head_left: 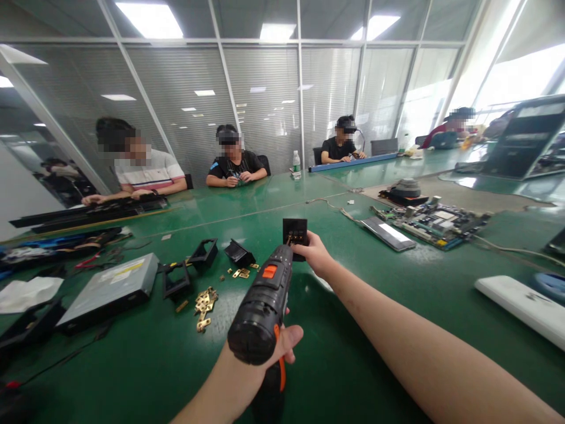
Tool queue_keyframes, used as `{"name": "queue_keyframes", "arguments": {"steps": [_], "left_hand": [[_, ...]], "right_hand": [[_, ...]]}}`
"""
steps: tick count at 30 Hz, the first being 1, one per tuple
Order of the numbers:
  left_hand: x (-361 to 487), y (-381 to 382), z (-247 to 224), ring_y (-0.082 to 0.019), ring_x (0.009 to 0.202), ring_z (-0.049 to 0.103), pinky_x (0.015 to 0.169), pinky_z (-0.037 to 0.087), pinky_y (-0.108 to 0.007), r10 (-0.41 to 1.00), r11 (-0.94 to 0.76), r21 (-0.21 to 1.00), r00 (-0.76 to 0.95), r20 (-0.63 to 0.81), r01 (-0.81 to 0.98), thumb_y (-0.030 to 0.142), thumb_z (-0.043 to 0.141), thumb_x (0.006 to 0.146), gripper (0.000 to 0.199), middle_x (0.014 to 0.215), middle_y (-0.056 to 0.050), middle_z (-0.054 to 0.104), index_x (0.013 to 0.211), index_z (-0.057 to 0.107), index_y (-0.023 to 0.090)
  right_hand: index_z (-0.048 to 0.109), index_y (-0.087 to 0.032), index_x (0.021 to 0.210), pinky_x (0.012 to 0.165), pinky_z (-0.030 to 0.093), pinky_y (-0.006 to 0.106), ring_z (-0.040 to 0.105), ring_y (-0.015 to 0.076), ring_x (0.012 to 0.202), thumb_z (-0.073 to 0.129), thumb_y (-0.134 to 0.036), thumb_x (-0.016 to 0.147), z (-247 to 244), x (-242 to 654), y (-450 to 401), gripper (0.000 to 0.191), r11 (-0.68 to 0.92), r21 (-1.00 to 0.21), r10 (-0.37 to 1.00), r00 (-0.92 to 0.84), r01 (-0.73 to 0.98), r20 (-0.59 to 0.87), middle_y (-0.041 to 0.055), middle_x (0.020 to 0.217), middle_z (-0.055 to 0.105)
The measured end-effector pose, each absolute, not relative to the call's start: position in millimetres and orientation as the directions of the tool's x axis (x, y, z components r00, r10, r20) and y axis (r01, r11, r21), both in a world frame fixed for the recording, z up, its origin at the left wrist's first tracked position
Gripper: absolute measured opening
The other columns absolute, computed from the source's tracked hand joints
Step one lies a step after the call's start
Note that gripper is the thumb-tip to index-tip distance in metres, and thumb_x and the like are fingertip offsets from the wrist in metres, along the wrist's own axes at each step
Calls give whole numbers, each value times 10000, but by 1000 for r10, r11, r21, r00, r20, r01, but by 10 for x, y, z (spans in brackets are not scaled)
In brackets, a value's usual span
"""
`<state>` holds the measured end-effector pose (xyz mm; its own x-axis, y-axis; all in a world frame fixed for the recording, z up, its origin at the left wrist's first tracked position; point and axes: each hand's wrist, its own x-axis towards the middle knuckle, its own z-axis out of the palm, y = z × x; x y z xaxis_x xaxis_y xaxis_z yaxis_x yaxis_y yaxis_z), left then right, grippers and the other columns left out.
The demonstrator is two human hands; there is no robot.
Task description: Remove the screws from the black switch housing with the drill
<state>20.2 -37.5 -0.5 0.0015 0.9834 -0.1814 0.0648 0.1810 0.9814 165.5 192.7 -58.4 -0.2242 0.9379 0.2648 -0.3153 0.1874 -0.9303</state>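
Observation:
My left hand [282, 347] is wrapped round the handle of a black and orange power drill [265, 300], which points away from me. The drill's tip reaches a small black part [294, 227] with brass-coloured pieces in it. My right hand [316, 253] grips that black part upright by its right side, above the green table. Left of the drill lie a pile of brass pieces [205, 303] and a few more brass pieces [241, 273]. Black plastic frames [204, 253] stand behind them.
A silver disc drive [112, 288] lies at the left. Circuit boards [441, 221], a flat metal-cased device [388, 232] and a white bar-shaped object [523, 309] are at the right. Across the table [247, 206] several people sit; a bottle [296, 165] stands there.

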Motion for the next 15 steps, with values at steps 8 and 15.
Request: {"name": "queue_keyframes", "arguments": {"steps": [8, 15], "left_hand": [[197, -373, -13, -202, 654, 674, 731, 532, -379, 985, 170, 983, 4, -170, 71, 557, 867, 759, 507, 652, 20, 722, 1087, 694, 212], [191, -368, -44, -201, 663, 677, 706, 545, -372, 981, 192, 980, -26, -191, 55, 585, 899, 716, 541, 673, 26, 719, 1036, 659, 221]], "right_hand": [[703, -154, 990, 837, 523, 375, 679, 237, 884, 826, -293, 581, -578, 1659, 1917, 450, 186, -930, 939, -222, -316, 263, 49, 932, 758], [710, -157, 997, 828, 519, 367, 668, 222, 853, 824, -289, 576, -551, 1662, 1902, 457, 191, -926, 937, -220, -327, 271, 37, 917, 754]]}}
